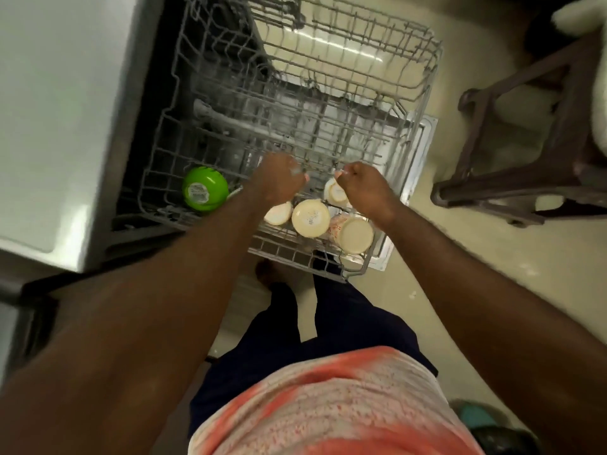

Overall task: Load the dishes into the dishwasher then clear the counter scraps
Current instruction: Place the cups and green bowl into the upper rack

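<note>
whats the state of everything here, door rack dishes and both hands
dishwasher door: open, lying flat.
rack: pulled out over the door.
green bowl: upside down in the rack's left side.
cream dishes: upside down, clustered at the rack's near right corner.
left hand: fingers curled at the rack wires, grip unclear through blur.
right hand: fingers curled at the wires, grip unclear.

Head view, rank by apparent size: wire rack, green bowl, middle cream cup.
1. wire rack
2. green bowl
3. middle cream cup, only slightly smaller than the bowl, so that order is unsure.
</note>
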